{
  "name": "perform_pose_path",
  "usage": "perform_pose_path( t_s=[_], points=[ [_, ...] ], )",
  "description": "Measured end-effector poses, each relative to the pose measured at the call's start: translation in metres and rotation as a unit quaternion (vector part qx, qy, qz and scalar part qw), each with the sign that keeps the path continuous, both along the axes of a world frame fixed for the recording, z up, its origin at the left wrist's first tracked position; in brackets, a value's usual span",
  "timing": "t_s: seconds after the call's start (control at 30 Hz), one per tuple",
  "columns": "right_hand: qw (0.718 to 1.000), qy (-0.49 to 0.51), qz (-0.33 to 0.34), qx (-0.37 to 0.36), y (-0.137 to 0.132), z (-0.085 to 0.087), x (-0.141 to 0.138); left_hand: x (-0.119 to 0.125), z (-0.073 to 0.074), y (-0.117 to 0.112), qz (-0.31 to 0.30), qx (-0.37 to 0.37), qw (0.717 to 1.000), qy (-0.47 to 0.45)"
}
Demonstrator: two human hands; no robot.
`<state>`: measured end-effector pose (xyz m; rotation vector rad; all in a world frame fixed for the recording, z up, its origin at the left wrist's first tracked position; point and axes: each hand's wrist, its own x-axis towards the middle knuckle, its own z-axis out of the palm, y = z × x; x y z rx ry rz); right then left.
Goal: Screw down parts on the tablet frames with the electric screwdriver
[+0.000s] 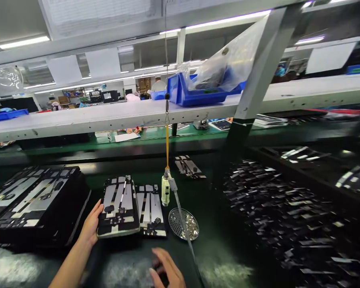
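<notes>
My left hand (92, 224) grips the left edge of a flat tablet-like panel (117, 228) with silver plates, black strips and small parts on its face. Just right of it, partly overlapped, lies a similar panel (150, 208). Near the front edge of the bench my right hand (168, 270) hovers with thumb and fingers apart, slightly blurred; I see nothing held in it. A pale electric screwdriver (165, 190) hangs from an orange cord above a round perforated metal dish (174, 224) with small shiny pieces in it.
Stacked panels (48, 192) stand on the left. One more panel (188, 166) lies farther back. Many dark strip-like parts (276, 204) spread over the right side, beside a black tray (312, 172). Overhead, a white shelf (123, 114) carries a blue bin (195, 96); a slanted post (252, 84) rises beside it.
</notes>
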<state>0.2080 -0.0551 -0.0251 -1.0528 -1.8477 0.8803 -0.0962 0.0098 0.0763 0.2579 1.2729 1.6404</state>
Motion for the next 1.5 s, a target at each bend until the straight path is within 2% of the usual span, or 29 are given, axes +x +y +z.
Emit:
perform_pose_path(
  t_s=[0.1, 0.17, 0.23, 0.37, 0.43, 0.5, 0.57, 0.63, 0.7, 0.77, 0.83, 0.93, 1.0, 1.07, 1.17, 1.27, 1.37, 1.5],
  points=[
    [0.991, -0.041, 0.084, -0.093, 0.01, 0.039, -0.023, 0.011, -0.003, -0.051, 0.003, -0.011, 1.0, -0.017],
    [0.983, -0.057, 0.123, -0.127, 0.015, 0.057, -0.039, 0.018, -0.002, -0.071, 0.005, -0.017, 0.999, -0.029],
    [0.981, -0.057, 0.141, -0.122, 0.017, 0.063, -0.05, 0.022, 0.0, -0.083, 0.004, -0.02, 0.999, -0.038],
    [0.987, -0.062, 0.137, -0.05, 0.023, 0.06, -0.056, 0.017, 0.014, -0.094, -0.009, 0.017, 1.0, -0.016],
    [0.991, -0.071, 0.114, 0.002, 0.029, 0.064, -0.059, 0.008, 0.03, -0.098, -0.018, 0.056, 0.998, 0.033],
    [0.992, -0.067, 0.084, 0.06, 0.034, 0.079, -0.066, -0.003, 0.05, -0.104, -0.025, 0.094, 0.99, 0.106],
    [0.989, -0.055, 0.076, 0.113, 0.037, 0.106, -0.079, -0.016, 0.075, -0.111, -0.019, 0.119, 0.978, 0.168],
    [0.982, -0.048, 0.098, 0.152, 0.037, 0.14, -0.1, -0.03, 0.1, -0.116, -0.005, 0.138, 0.972, 0.189],
    [0.976, -0.035, 0.114, 0.185, 0.037, 0.173, -0.128, -0.047, 0.123, -0.119, 0.01, 0.177, 0.967, 0.183],
    [0.968, -0.02, 0.138, 0.207, 0.038, 0.198, -0.163, -0.07, 0.143, -0.118, 0.021, 0.223, 0.958, 0.179],
    [0.96, -0.009, 0.149, 0.235, 0.04, 0.214, -0.201, -0.1, 0.157, -0.115, 0.041, 0.242, 0.949, 0.197],
    [0.954, -0.016, 0.132, 0.268, 0.042, 0.224, -0.259, -0.157, 0.169, -0.105, 0.112, 0.213, 0.935, 0.258],
    [0.953, -0.035, 0.129, 0.271, 0.04, 0.226, -0.292, -0.195, 0.171, -0.099, 0.167, 0.179, 0.913, 0.326],
    [0.954, -0.07, 0.135, 0.259, 0.035, 0.224, -0.317, -0.226, 0.166, -0.093, 0.212, 0.149, 0.884, 0.389],
    [0.946, -0.111, 0.172, 0.251, 0.028, 0.214, -0.335, -0.252, 0.148, -0.092, 0.267, 0.117, 0.849, 0.442],
    [0.942, -0.07, 0.211, 0.251, 0.033, 0.2, -0.335, -0.255, 0.122, -0.1, 0.318, 0.103, 0.813, 0.477],
    [0.952, 0.049, 0.215, 0.211, 0.064, 0.192, -0.334, -0.244, 0.099, -0.108, 0.36, 0.096, 0.776, 0.509],
    [0.971, 0.176, 0.104, 0.127, 0.137, 0.194, -0.354, -0.223, 0.08, -0.104, 0.375, 0.102, 0.723, 0.571]
  ],
)
